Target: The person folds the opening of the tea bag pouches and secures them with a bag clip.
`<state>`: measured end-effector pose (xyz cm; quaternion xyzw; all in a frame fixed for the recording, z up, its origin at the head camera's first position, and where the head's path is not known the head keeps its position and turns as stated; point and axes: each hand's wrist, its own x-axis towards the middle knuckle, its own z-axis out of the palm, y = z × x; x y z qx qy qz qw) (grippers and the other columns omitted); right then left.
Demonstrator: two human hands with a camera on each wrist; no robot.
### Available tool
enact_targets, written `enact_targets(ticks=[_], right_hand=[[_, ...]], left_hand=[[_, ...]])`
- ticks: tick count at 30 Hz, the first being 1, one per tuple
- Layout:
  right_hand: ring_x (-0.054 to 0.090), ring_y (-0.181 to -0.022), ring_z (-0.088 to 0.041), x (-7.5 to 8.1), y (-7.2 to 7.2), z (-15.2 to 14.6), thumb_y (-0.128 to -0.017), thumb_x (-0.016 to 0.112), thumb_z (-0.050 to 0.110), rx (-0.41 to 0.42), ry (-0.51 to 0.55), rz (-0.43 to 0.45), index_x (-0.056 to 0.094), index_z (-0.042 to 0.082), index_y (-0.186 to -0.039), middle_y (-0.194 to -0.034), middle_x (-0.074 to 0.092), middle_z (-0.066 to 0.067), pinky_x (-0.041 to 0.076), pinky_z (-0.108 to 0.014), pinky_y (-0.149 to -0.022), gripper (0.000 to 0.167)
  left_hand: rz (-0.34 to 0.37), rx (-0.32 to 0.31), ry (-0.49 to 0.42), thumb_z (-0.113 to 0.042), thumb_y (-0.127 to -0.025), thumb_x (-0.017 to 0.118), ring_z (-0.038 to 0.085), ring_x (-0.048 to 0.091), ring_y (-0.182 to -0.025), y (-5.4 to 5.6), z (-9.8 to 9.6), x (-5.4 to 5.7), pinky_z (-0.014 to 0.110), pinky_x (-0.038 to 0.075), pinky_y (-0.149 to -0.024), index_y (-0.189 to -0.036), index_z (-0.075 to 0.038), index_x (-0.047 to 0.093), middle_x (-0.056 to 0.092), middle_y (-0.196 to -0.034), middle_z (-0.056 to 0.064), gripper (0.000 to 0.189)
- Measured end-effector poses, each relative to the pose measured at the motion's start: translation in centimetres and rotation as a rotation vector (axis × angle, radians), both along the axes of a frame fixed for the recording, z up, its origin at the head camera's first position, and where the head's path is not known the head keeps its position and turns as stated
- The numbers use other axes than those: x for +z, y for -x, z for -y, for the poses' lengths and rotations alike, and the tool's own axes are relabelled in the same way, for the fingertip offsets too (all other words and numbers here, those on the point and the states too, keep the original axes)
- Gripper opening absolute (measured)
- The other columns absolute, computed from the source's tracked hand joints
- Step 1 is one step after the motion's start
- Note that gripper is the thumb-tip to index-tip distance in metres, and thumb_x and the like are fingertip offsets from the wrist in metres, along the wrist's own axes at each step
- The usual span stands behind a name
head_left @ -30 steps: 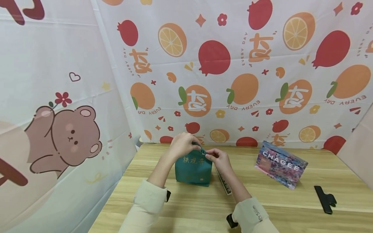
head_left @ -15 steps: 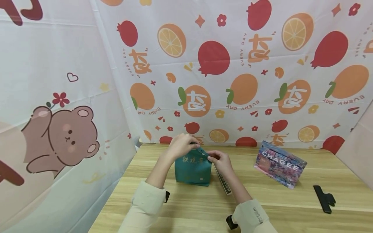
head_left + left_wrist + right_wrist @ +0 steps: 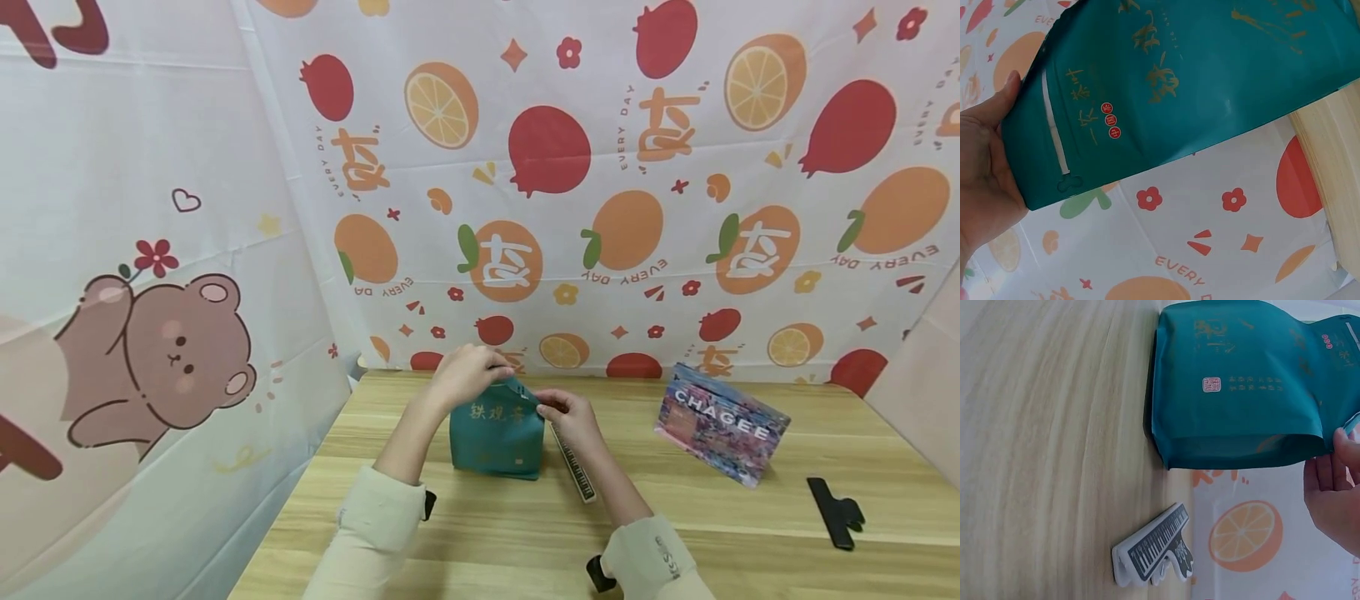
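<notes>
A teal tea bag [image 3: 498, 437] with gold characters stands upright on the wooden table. My left hand [image 3: 468, 375] grips its upper left corner; in the left wrist view the thumb lies along the bag's edge, with the other fingers mostly hidden behind it. At the upper right edge my right hand [image 3: 570, 417] pinches the bag between thumb and fingers, as the right wrist view also shows. The top part of the bag [image 3: 1054, 137], with a white strip, bends over between the hands. Beside the bag, under my right forearm, lies a clip with a piano-key pattern [image 3: 1154, 547].
A colourful CHAGEE pouch [image 3: 723, 425] stands tilted at the right of the table [image 3: 487, 533]. Nearer the front right lies a black clip [image 3: 834, 512]. A fruit-print cloth [image 3: 551, 250] hangs behind the table, and a bear-print cloth [image 3: 180, 358] at the left.
My right hand has slid slightly to the right along the bag's top, and more of the top flap shows between the hands. The left hand keeps its grip almost in place.
</notes>
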<state>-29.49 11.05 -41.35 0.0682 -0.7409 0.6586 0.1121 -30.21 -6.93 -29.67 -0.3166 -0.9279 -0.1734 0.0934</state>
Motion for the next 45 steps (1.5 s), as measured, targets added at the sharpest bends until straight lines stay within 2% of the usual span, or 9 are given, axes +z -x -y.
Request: enact_targets(ticks=[4,12,17,21,27,31,37,41,45], right_hand=[[0.058,-0.083,-0.019,-0.2,0.0,-0.1,-0.085,0.060,-0.007,-0.008,-0.002,0.002,0.066,-0.007,-0.100,-0.093,0.064,-0.012,0.047,-0.045,-0.078,0.017],[0.057,-0.080,-0.017,0.1,0.1,-0.1,-0.084,0.063,-0.001,-0.106,-0.094,0.046,0.070,-0.001,-0.095,-0.088,0.066,-0.007,0.047,-0.030,-0.069,0.013],[0.057,-0.077,-0.017,0.2,0.2,-0.1,-0.083,0.064,-0.002,-0.109,-0.088,0.055,0.070,-0.002,-0.094,-0.085,0.065,-0.006,0.047,-0.029,-0.067,0.012],[0.056,-0.079,-0.017,0.4,0.0,-0.1,-0.084,0.063,-0.002,-0.089,-0.065,0.066,0.069,-0.002,-0.095,-0.086,0.064,-0.006,0.046,-0.029,-0.069,0.013],[0.057,-0.092,-0.019,1.2,-0.5,0.2,-0.088,0.062,0.014,0.044,0.018,0.012,0.067,0.004,-0.105,-0.100,0.064,-0.005,0.046,-0.034,-0.079,0.020],[0.058,-0.095,-0.021,2.0,-0.6,0.8,-0.089,0.062,0.019,0.109,-0.019,-0.073,0.066,0.004,-0.108,-0.101,0.064,-0.006,0.046,-0.037,-0.081,0.024],[0.057,-0.084,-0.018,2.5,-0.6,1.5,-0.087,0.063,0.009,0.043,-0.083,-0.129,0.067,0.001,-0.101,-0.093,0.065,-0.006,0.046,-0.029,-0.072,0.016],[0.057,-0.080,-0.017,2.5,-0.5,1.7,-0.086,0.063,0.008,0.011,-0.089,-0.148,0.067,0.000,-0.097,-0.089,0.065,-0.006,0.045,-0.026,-0.067,0.014],[0.055,-0.080,-0.017,2.4,-0.5,1.8,-0.087,0.063,0.008,0.007,-0.089,-0.145,0.067,0.000,-0.097,-0.088,0.064,-0.006,0.044,-0.026,-0.066,0.013]], left_hand=[[-0.001,-0.004,0.011,-0.023,-0.090,0.060,0.016,0.062,-0.088,0.0,0.1,0.1,0.030,0.048,-0.071,-0.100,-0.013,0.073,0.067,-0.099,0.000,0.020],[0.031,-0.015,0.033,-0.026,-0.085,0.066,0.016,0.062,-0.089,0.1,-0.1,0.4,0.030,0.048,-0.070,-0.098,-0.015,0.073,0.066,-0.102,0.000,0.019],[0.026,-0.009,0.072,-0.029,-0.079,0.072,0.013,0.061,-0.086,0.2,-0.4,0.5,0.029,0.048,-0.069,-0.097,-0.014,0.073,0.067,-0.100,-0.001,0.023],[-0.012,-0.010,0.057,-0.022,-0.079,0.073,0.013,0.062,-0.080,0.2,-0.6,0.4,0.026,0.047,-0.064,-0.093,-0.013,0.074,0.068,-0.092,-0.002,0.016],[-0.044,-0.011,0.023,-0.016,-0.079,0.073,0.013,0.062,-0.076,0.2,-0.8,0.3,0.022,0.045,-0.056,-0.088,-0.012,0.075,0.068,-0.089,-0.001,0.010],[-0.045,-0.011,0.026,-0.017,-0.079,0.073,0.013,0.062,-0.075,0.2,-0.8,0.3,0.021,0.044,-0.054,-0.087,-0.013,0.075,0.069,-0.089,-0.001,0.009],[-0.039,-0.006,0.056,-0.019,-0.079,0.073,0.014,0.062,-0.082,0.1,-0.8,0.3,0.024,0.047,-0.060,-0.090,-0.015,0.075,0.068,-0.093,-0.002,0.012],[-0.065,-0.003,0.076,-0.021,-0.079,0.073,0.014,0.062,-0.085,-0.1,-0.7,0.2,0.026,0.048,-0.063,-0.093,-0.016,0.075,0.068,-0.095,-0.002,0.014],[-0.127,0.013,0.105,-0.024,-0.079,0.073,0.012,0.061,-0.073,-0.4,-0.6,0.1,0.023,0.043,-0.051,-0.096,-0.018,0.074,0.068,-0.094,-0.003,0.018]])
